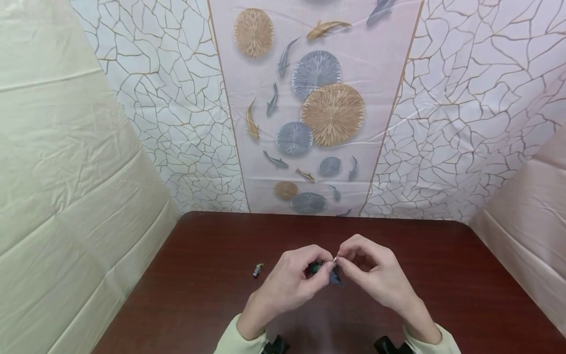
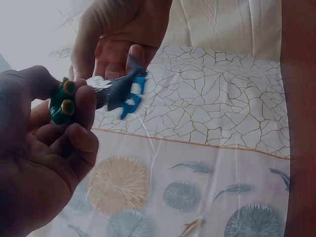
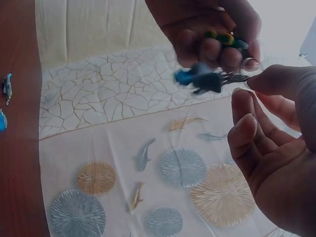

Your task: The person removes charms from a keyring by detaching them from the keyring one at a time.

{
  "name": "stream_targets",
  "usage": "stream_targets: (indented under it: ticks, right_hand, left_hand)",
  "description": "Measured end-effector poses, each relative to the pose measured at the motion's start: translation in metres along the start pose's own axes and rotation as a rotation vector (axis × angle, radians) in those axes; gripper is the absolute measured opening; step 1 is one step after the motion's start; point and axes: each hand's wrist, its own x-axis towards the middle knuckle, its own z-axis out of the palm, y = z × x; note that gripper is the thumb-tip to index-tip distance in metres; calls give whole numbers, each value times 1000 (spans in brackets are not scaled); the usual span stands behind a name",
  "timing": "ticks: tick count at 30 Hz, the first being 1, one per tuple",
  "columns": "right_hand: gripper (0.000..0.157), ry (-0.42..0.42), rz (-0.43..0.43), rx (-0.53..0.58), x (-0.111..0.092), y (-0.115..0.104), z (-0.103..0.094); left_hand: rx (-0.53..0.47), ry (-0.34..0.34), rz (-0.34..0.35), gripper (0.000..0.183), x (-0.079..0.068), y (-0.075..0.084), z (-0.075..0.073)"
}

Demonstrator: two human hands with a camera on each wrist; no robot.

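Above the table, both hands meet over a small bunch of toy figure charms. My left hand (image 1: 292,278) holds a green figure with yellow-orange parts (image 2: 63,104) in its curled fingers. A dark figure with bright blue parts (image 2: 126,91) hangs beside it, somewhat blurred. My right hand (image 1: 376,268) pinches a small shiny metal piece (image 1: 335,259) between thumb and index finger, at the left fingertips. A thin metal chain (image 3: 234,78) runs from the dark figure to the right fingertips in the right wrist view. The fingers hide whether the metal piece is open or closed.
Another small figure (image 1: 258,270) lies on the dark red-brown table (image 1: 212,246), left of the hands. At the left of the right wrist view are a grey figure (image 3: 7,88) and a partly cut-off blue one (image 3: 2,120). Patterned cloth (image 1: 309,162) hangs behind the table.
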Motion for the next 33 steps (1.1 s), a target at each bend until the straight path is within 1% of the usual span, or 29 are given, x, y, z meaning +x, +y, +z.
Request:
stream_targets:
  ticks: [3,6,10,14,21,28,33]
  right_hand:
    - [33,33,64,-1,-1,-3,1]
    - [30,73,77,60,-1,-2,2]
    - [28,113,24,168,0,1,4]
    - [29,131,8,206,0,2,5]
    - [30,128,-20,217,0,2,5]
    - [31,81,-54,218,1,2,3]
    - [27,56,-56,187,1,2,1]
  left_hand:
    - [-7,29,13,7,0,1,1]
    - [-18,41,10,6,0,2,1]
    - [-33,47,-2,5,0,4,3]
    - [-47,56,7,5,0,4,4]
    - [-43,54,31,6,1,5,4]
    - [-44,35,37,4,1,4,4]
    - [-28,7,79,5,1,2,2]
